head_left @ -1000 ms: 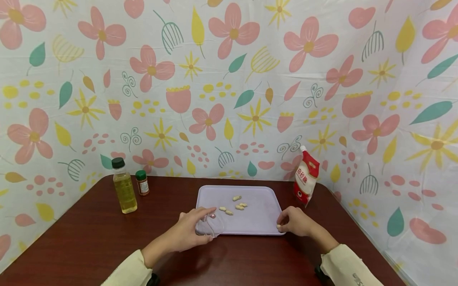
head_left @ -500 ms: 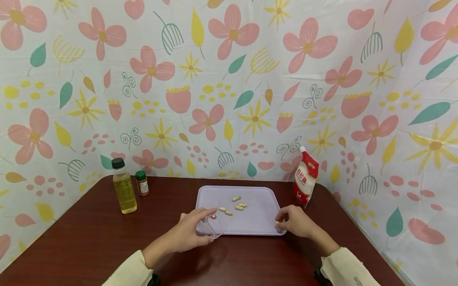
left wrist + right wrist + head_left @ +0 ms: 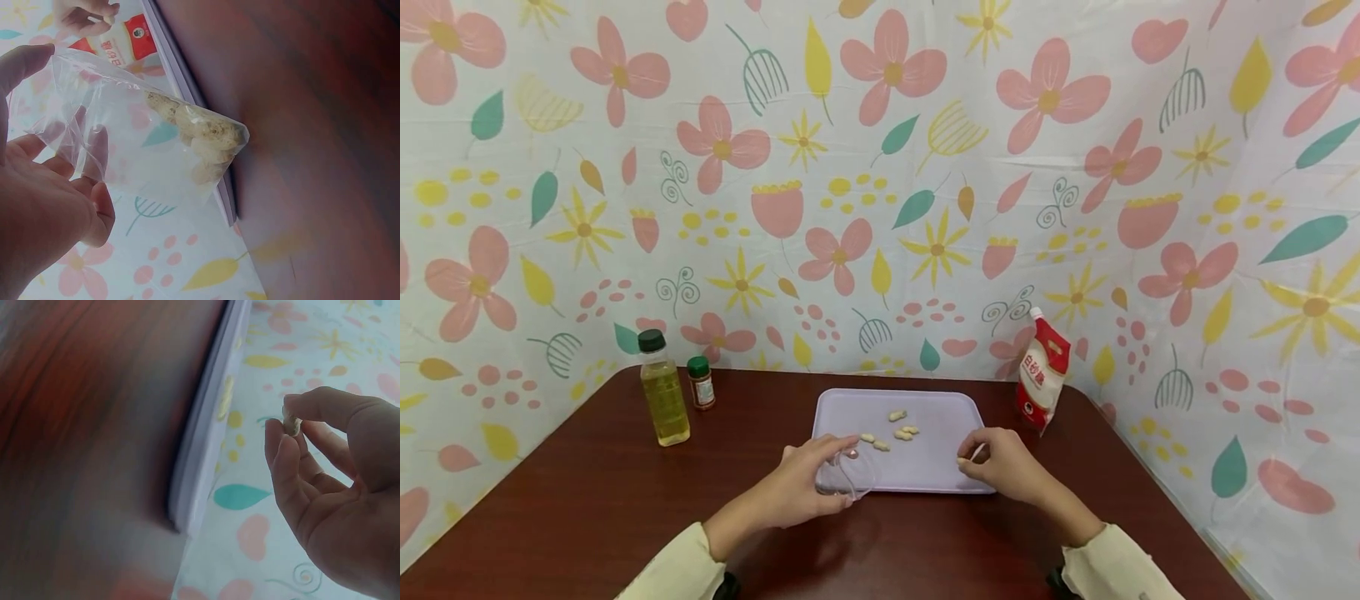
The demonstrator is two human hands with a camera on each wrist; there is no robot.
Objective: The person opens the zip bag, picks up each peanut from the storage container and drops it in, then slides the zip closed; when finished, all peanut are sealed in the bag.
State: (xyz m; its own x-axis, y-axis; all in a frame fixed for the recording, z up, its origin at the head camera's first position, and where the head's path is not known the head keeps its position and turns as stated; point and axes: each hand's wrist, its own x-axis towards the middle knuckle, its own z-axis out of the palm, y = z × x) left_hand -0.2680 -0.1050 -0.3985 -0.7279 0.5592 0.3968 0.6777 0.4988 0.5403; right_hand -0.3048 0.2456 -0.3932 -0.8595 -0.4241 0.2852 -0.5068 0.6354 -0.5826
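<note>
My left hand (image 3: 801,483) holds a clear plastic bag (image 3: 128,119) by its mouth, thumb at one side and fingers at the other, so the bag stands spread. Several peanuts (image 3: 212,137) lie in the bag's bottom corner. Over the right front part of the tray (image 3: 936,475), my right hand (image 3: 1003,461) pinches one peanut (image 3: 292,426) between thumb and fingertips. On the lilac tray lie several more unshelled peanuts (image 3: 903,434), a little beyond the bag.
A bottle of yellow oil (image 3: 666,400) and a small green-capped spice jar (image 3: 702,389) stand at the back left of the dark table (image 3: 647,508). A red and white sugar bag (image 3: 1042,375) stands at the back right. Flower-patterned cloth (image 3: 865,208) hangs behind.
My right hand has moved left from the tray's right front corner, with the peanut in its fingertips. The left hand keeps its place with the plastic bag.
</note>
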